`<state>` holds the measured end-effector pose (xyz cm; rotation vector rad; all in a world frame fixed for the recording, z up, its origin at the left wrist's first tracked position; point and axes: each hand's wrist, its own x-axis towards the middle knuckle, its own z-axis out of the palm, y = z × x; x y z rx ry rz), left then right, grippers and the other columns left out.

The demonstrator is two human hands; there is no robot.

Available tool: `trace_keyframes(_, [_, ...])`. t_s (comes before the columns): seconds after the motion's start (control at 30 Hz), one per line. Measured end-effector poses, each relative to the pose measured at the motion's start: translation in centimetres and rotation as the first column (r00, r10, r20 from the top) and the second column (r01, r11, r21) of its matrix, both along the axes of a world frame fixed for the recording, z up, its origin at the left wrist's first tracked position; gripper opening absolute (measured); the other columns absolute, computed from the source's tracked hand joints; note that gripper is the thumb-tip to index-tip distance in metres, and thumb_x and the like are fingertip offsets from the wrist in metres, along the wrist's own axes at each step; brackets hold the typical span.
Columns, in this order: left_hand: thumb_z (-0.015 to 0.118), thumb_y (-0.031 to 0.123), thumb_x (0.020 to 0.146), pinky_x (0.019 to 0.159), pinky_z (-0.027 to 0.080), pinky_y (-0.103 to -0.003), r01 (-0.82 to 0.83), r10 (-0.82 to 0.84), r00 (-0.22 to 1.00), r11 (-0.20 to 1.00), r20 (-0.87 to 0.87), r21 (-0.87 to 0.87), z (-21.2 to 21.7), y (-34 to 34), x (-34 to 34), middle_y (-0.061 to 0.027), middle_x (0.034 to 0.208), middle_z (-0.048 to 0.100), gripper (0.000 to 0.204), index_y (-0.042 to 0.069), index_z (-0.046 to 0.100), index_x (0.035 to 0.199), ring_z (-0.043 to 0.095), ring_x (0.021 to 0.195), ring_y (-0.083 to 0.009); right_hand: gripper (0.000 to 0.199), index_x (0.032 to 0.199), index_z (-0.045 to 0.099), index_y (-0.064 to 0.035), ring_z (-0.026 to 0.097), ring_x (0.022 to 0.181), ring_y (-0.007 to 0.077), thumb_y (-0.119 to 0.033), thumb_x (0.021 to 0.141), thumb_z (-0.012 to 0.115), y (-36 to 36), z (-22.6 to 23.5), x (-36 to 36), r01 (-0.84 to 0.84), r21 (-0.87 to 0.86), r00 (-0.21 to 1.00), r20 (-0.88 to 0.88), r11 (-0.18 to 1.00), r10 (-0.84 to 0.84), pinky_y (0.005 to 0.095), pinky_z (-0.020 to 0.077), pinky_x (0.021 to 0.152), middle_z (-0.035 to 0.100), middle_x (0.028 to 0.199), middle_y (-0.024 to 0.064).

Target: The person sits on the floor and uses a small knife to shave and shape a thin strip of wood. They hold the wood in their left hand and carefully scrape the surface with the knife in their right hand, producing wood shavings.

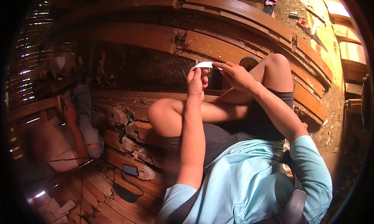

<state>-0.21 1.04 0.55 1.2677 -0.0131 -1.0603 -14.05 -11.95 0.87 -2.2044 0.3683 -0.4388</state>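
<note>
Both of my hands hold a narrow white strip [204,64], bent into a shallow arc in front of my folded legs. Its material is too bright to make out. The strip's left end is pinched by my left hand [195,83], thumb up against it and the other fingers curled. At the right end, the fingers of my right hand [236,75] close on it from above, the hand tilted down to the left. Beyond the strip lie reddish-brown planks [218,44].
Long boards stretch across the far side. A red-handled saw [303,23] and another red tool [270,1] lie on the chip-strewn ground at far right. A dark phone-like device [130,170] rests among wood pieces at lower left. Another person [64,146] sits at left.
</note>
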Motion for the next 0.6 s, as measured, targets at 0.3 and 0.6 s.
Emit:
trace_keyframes(0.3, [0.046, 0.023, 0.096, 0.04, 0.031, -0.017, 0.221, -0.185, 0.956, 0.965, 0.229, -0.142, 0.6, 0.0, -2.4, 0.0039, 0.065, 0.047, 0.019, 0.01, 0.051, 0.084, 0.044, 0.048, -0.0038, 0.047, 0.131, 0.047, -0.022, 0.062, 0.08, 0.038, -0.011, 0.086, 0.051, -2.0, -2.3, 0.4, 0.458, 0.12, 0.83, -0.413, 0.881, -0.376, 0.0432, 0.0497, 0.068, 0.064, 0.09, 0.0203])
trace_keyframes(0.6, [0.047, 0.028, 0.096, 0.04, 0.032, -0.018, -0.126, 0.118, 0.989, 0.986, -0.084, -0.109, 3.0, 1.3, 0.2, 0.003, 0.068, 0.048, 0.02, 0.012, 0.051, 0.086, 0.044, 0.051, -0.0056, 0.043, 0.127, 0.051, -0.0116, 0.061, 0.087, 0.0384, -0.002, 0.086, 0.055, 0.1, 1.5, -1.7, -0.01, 0.231, 1.0, 0.012, 0.973, 0.007, 0.0368, 0.0493, 0.074, 0.062, 0.1, 0.0205])
